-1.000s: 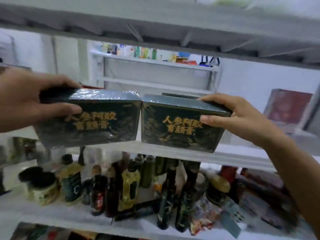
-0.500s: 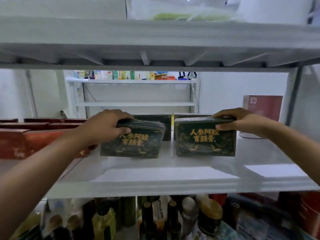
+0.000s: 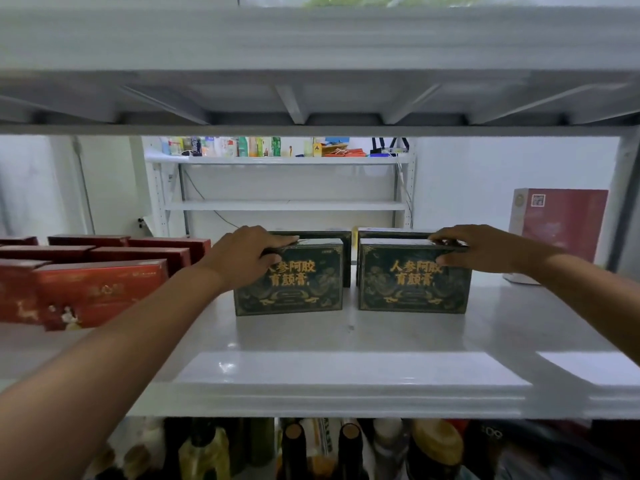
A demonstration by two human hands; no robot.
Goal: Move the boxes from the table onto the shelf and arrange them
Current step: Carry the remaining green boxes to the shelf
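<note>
The left green box (image 3: 294, 285) and the right green box (image 3: 415, 285) now stand flat on the white shelf (image 3: 346, 368). A second ago both were held in the air before it, and the left one was still tilted half a second ago. Set side by side with a narrow gap, they sit just in front of two back boxes (image 3: 322, 235) of the same kind, so this pair looks placed, with only squaring up left. Each box's long axis runs left to right along the shelf edge, and its gold-lettered face points at the person, upright. The left hand (image 3: 249, 254) grips its box's top left corner and the right hand (image 3: 474, 247) its box's top right corner, fingers over the top, thumb on the front.
</note>
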